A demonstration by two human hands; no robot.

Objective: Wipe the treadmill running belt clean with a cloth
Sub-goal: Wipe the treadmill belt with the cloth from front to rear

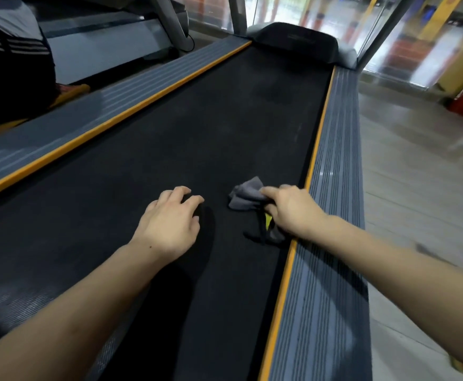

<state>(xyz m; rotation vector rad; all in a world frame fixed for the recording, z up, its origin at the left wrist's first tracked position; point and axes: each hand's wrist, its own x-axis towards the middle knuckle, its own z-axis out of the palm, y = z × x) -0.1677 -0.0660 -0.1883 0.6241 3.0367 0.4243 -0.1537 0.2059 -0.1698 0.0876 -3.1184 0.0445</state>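
While right hand [291,209] grips cloth [245,195], side rail [332,188] adjacent

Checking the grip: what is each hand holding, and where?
The right hand grips the grey cloth at its near edge; the left hand holds nothing.

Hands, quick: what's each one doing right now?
Left hand: open, fingers resting on the belt.
Right hand: gripping the grey cloth.

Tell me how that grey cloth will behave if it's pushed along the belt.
The grey cloth looks floppy: it lies crumpled under the right hand, so it will probably bunch rather than slide flat. It seems light. The belt looks textured and may drag on it.
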